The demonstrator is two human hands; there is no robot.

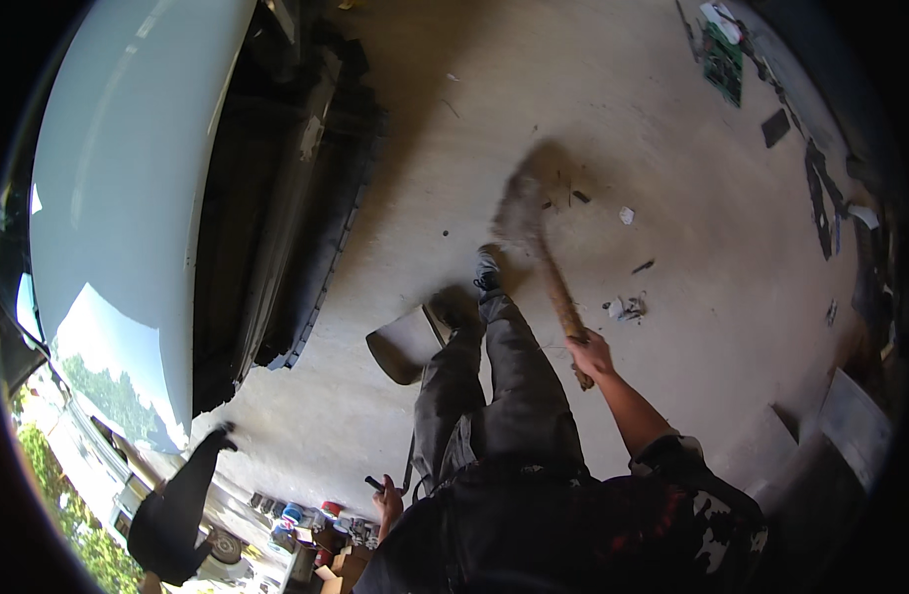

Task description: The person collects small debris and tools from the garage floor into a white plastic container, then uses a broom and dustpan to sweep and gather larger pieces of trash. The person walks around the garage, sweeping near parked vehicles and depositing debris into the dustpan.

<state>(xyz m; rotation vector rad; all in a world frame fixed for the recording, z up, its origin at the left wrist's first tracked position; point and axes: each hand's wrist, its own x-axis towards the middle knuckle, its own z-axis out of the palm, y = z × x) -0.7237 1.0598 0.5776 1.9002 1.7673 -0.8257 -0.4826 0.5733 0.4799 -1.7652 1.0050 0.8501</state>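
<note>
My right hand is closed round the upper part of a wooden broom handle. The broom head, smeared by motion, meets the concrete floor just beyond my forward shoe. Low on the left, my left hand grips a dark handle. That handle runs up beside my leg toward a dustpan, though my leg hides part of it. The pan lies on the floor left of my feet. Near the broom are a small dark scrap, a white scrap and a crumpled clump of litter.
A pale vehicle body with a dark, open underside edge fills the left. Another person stands at the lower left, by boxes and cans. Dark strips and a green board lie along the right side.
</note>
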